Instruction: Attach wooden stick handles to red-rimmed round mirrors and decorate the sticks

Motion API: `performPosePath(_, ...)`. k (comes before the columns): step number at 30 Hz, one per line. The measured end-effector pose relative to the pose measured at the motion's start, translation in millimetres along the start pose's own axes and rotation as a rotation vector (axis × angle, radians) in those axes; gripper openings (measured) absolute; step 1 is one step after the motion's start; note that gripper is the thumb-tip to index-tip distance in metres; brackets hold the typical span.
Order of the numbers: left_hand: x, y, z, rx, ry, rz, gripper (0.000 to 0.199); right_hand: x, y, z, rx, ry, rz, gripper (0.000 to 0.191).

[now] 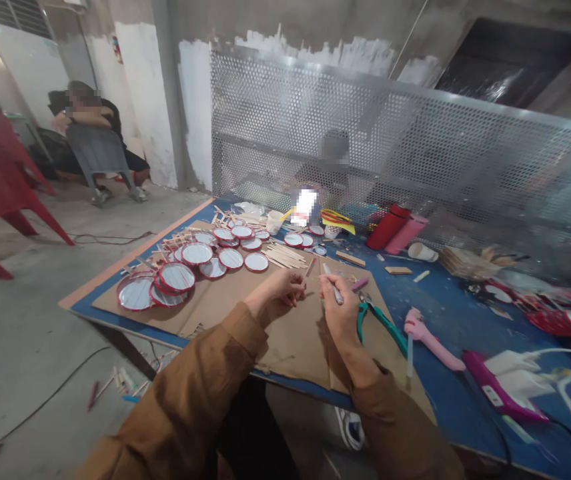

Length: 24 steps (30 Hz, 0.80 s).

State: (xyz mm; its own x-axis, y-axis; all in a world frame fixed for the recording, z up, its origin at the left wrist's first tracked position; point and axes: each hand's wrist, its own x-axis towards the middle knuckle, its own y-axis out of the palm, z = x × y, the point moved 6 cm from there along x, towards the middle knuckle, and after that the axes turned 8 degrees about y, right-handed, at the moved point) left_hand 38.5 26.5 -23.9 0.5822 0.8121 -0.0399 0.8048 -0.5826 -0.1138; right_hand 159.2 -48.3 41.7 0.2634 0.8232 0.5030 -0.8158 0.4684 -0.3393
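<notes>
My left hand [278, 297] rests over a brown cardboard sheet [295, 340] with its fingers curled. Whether those fingers pinch anything is hard to tell. My right hand [338, 310] grips a slim pale tool [334, 290], its tip pointing away from me. Just right of that hand lie green-handled pliers [383, 327]. Many round mirrors with red rims [198, 253] cover the left part of the cardboard, some with wooden sticks beside them. A bundle of flat wooden craft sticks [285, 257] lies beyond my left hand.
The blue table [445, 313] holds a pink glue gun [428, 343], a magenta device [503, 390], white cables, and red and pink bottles [388, 227]. A perforated metal screen [365, 120] stands behind it. One person sits beyond the screen, another on a grey chair [98, 153] at left.
</notes>
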Motion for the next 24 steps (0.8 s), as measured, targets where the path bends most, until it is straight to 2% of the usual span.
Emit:
performPosePath(10,-5.3,-1.8,-6.8,-0.021,0.014,-0.004,0.003,-4.6,11.6,11.4,-0.12,-0.081,0.189,0.04)
performPosePath(24,-5.3,-1.0,-6.4,-0.023,0.009,-0.01,0.008,-7.6,20.2,15.1,-0.148,-0.115,0.289,0.039)
